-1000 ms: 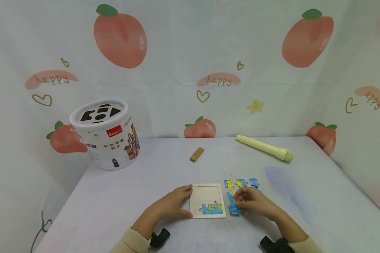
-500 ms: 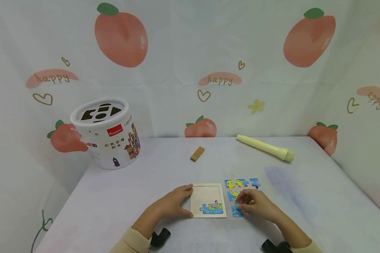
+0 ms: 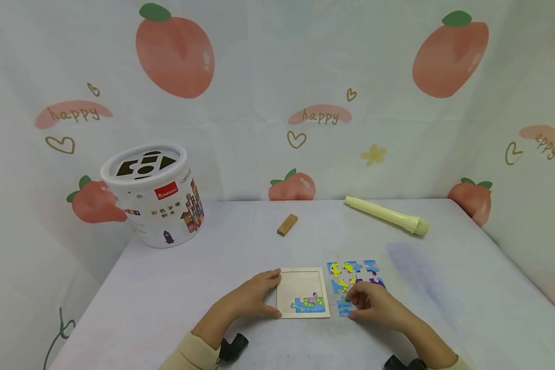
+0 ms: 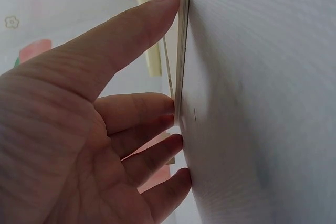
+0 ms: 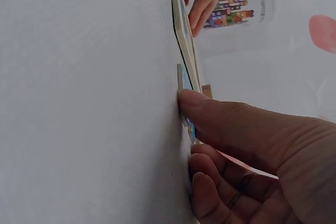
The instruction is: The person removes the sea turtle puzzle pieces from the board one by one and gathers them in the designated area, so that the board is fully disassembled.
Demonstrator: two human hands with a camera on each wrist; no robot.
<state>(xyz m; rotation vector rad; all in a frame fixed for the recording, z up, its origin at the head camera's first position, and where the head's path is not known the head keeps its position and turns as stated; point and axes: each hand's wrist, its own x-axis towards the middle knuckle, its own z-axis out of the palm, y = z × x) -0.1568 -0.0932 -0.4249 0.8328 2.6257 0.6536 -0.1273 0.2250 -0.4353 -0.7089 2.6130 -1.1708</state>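
A shallow wooden puzzle tray point(image 3: 300, 280) lies flat in the middle of the table, with a few joined blue, green and pink puzzle pieces point(image 3: 309, 304) in its near right corner. My left hand point(image 3: 253, 297) holds the tray along its left side, thumb at the near corner and fingers at the far one. Right of the tray, my right hand point(image 3: 374, 305) pinches a blue puzzle piece point(image 3: 343, 307) on the table between thumb and fingers. The thumb overlaps this piece in the right wrist view. Beyond that hand lie several loose puzzle pieces point(image 3: 348, 267), some partly hidden by it.
A small wooden block point(image 3: 287, 225) lies behind the tray. Farther right is a pale yellow tube-like stick point(image 3: 388, 216). A white bucket point(image 3: 154, 200) with shaped holes in its lid stands at the back left, before a fruit-patterned cloth point(image 3: 245, 61).
My right hand has shifted slightly right, uncovering more of the loose pieces, and the near blue piece has moved a little. My left hand and the tray have stayed put.
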